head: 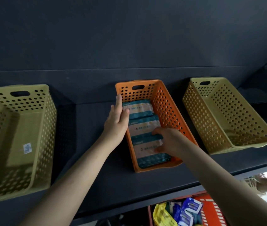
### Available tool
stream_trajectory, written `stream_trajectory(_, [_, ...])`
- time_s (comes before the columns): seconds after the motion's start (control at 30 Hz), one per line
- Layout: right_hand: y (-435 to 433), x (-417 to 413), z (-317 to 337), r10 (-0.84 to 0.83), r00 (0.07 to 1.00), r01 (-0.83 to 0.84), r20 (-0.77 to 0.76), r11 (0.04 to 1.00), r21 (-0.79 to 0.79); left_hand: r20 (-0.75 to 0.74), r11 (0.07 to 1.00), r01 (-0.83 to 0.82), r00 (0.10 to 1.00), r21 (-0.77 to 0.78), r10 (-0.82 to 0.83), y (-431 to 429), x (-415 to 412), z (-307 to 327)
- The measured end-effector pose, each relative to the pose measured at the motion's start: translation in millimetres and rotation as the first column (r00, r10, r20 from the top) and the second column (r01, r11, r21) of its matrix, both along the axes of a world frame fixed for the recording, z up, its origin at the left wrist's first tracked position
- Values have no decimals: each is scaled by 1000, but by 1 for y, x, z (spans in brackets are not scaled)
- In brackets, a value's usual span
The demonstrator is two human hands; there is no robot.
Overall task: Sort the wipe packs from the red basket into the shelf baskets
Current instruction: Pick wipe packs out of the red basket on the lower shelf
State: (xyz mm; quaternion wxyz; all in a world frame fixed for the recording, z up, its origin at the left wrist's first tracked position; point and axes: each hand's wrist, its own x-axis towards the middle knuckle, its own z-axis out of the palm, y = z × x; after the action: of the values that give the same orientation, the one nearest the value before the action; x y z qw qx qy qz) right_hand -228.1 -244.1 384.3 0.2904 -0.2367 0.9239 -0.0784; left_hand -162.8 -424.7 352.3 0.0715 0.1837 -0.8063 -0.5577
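Note:
An orange perforated basket (165, 101) stands in the middle of the dark shelf and holds three teal-and-beige wipe packs in a row. My left hand (117, 119) lies flat with straight fingers against the basket's left wall. My right hand (167, 140) reaches inside and grips the nearest wipe pack (144, 148), fingers curled over its right side. The middle pack (143, 126) and the far pack (137, 108) lie behind it. The red basket (211, 209) sits below the shelf at the bottom right, with blue and yellow wipe packs (189, 209) in it.
A yellow-green perforated basket (31, 128) stands on the shelf at the left, another one (243, 118) at the right; both look empty. The shelf's front edge (145, 207) runs across the lower view. Another person's hand (263, 181) shows at the right edge.

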Motion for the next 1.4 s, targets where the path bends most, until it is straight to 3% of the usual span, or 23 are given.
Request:
stream_trajectory(0.27, [-5,1,1,124,983,-117,-133,991,63,37,1000,6,999,1,-6,-1,3,2])
stream_trajectory(0.53, [-3,2,0,214,968,-201,-131,974,102,88,999,16,996,34,-19,0,6,13])
stream_trajectory(0.77, [6,-1,47,-8,980,-39,-198,972,-231,132,976,99,988,-194,-74,-9,22,52])
stream_trajectory(1.03, [23,69,101,-243,856,-28,-456,860,-510,-101,940,-33,995,-341,-1,-27,87,79])
stream_trajectory(1.2, [40,165,78,-406,837,101,-368,775,-624,-200,964,-21,979,-264,-33,-14,167,69])
stream_trajectory(1.4, [71,274,12,-502,847,337,-174,760,-555,-88,984,115,988,-135,-128,16,261,19])
